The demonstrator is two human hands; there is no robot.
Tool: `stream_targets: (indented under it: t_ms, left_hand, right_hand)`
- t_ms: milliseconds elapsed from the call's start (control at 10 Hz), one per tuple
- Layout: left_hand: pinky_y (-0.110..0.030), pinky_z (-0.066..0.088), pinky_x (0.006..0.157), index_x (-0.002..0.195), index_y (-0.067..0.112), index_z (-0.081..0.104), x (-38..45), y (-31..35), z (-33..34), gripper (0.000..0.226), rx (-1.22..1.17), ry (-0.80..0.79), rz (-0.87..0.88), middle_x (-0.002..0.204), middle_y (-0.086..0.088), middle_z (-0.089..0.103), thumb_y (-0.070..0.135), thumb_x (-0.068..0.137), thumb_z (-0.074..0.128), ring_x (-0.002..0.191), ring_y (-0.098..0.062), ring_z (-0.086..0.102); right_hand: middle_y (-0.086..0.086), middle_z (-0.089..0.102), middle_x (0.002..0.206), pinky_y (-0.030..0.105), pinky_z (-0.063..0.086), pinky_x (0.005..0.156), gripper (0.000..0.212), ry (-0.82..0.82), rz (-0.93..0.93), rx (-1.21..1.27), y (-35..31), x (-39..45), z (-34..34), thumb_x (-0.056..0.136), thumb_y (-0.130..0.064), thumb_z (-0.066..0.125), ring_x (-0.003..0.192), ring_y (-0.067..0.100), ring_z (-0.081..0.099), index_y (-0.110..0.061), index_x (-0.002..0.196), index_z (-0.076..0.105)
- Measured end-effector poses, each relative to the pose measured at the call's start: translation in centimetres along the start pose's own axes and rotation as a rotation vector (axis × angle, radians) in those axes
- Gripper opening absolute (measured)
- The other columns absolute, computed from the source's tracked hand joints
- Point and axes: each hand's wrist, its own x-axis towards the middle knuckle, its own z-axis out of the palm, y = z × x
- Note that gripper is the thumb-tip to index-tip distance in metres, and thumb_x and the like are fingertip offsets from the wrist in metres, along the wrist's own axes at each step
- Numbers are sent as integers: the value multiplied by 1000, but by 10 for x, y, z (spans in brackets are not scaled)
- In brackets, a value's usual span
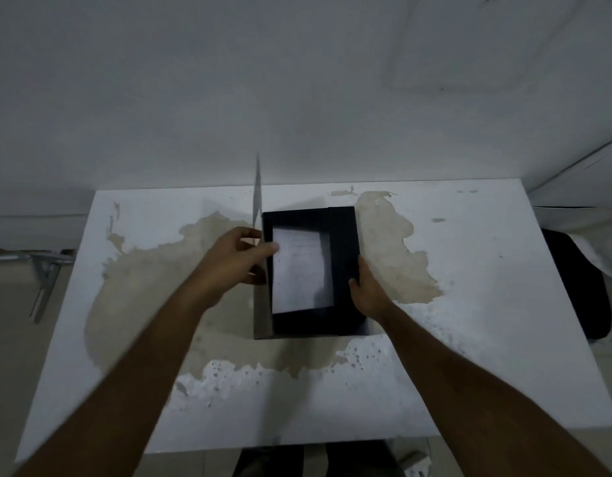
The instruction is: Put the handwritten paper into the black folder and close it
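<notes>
The black folder point(344, 266) lies open in the middle of the white table point(487, 321). Its cover flap point(257, 197) stands upright on edge along the left side. The handwritten paper point(299, 270) lies flat inside the folder. My left hand point(232, 265) grips the upright cover near its lower part, thumb over the paper's left edge. My right hand point(366, 290) holds the folder's right edge, fingers curled on it.
The table's white coating is peeled in large beige patches point(397, 256). A dark chair point(576, 280) stands at the right, a metal frame point(43, 270) at the left. A white wall rises behind the table. Dark trousers point(270, 463) show at the near edge.
</notes>
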Motion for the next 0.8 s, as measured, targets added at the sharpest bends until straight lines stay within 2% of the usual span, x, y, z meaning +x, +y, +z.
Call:
stream_targets:
  t_ms: [100, 200, 300, 400, 500, 600, 700, 800]
  left_hand:
    - [-41, 64, 70, 118, 26, 54, 13, -7, 65, 56, 51, -45, 43, 103, -2, 71, 44, 73, 82, 86, -19, 74]
    - [-41, 64, 70, 121, 27, 49, 31, -24, 125, 62, 122, -21, 139, 101, 5, 67, 42, 72, 82, 90, -14, 70]
    - [-37, 60, 78, 124, 23, 48, 52, -47, 169, 64, 267, 51, 216, 104, 1, 66, 43, 72, 79, 94, -18, 67]
    - [-39, 56, 90, 133, 19, 46, 68, -74, 192, 70, 414, 6, 199, 126, -7, 61, 50, 76, 74, 110, -24, 63]
    - [-38, 52, 97, 146, 14, 38, 80, -93, 198, 77, 523, -35, 238, 140, -11, 49, 45, 84, 71, 120, -27, 57]
    - [-40, 52, 98, 149, 15, 35, 82, -97, 199, 76, 546, -38, 237, 141, -12, 47, 38, 86, 71, 121, -29, 58]
    - [-42, 50, 102, 150, 13, 33, 85, -95, 199, 77, 528, -54, 246, 143, -13, 45, 35, 87, 70, 123, -30, 56]
    - [-39, 47, 104, 153, 12, 29, 82, -90, 193, 81, 522, -139, 231, 143, -14, 45, 34, 87, 70, 123, -27, 54]
  right_hand:
    - [12, 52, 141, 33, 41, 103, 42, -9, 70, 167, 0, -5, -14, 104, -19, 38, 128, 31, 52, -15, 146, 39]
    - [4, 63, 125, 42, 49, 101, 34, -48, 146, 425, 2, -8, -27, 104, -32, 33, 114, 21, 61, -24, 127, 57]
    - [-3, 64, 125, 46, 48, 100, 39, -82, 247, 573, 8, -6, -36, 102, -43, 34, 113, 19, 60, -27, 127, 59]
    - [-7, 64, 117, 43, 48, 98, 35, -69, 272, 548, 11, -8, -38, 102, -42, 35, 110, 18, 60, -29, 124, 60]
    - [-9, 63, 101, 24, 48, 80, 31, -64, 193, 490, 11, -8, -34, 105, -27, 32, 95, 9, 59, -25, 113, 62]
    - [2, 63, 109, 18, 48, 81, 33, -8, 144, 439, 7, -12, -30, 104, -17, 33, 95, 8, 59, -13, 123, 60]
    - [7, 63, 123, 32, 47, 101, 34, 12, 117, 350, 7, -13, -25, 104, -18, 34, 107, 15, 58, -13, 129, 56]
    - [14, 61, 131, 26, 41, 95, 35, 23, 64, 240, 0, -21, -29, 105, -18, 33, 114, 20, 57, -8, 133, 52]
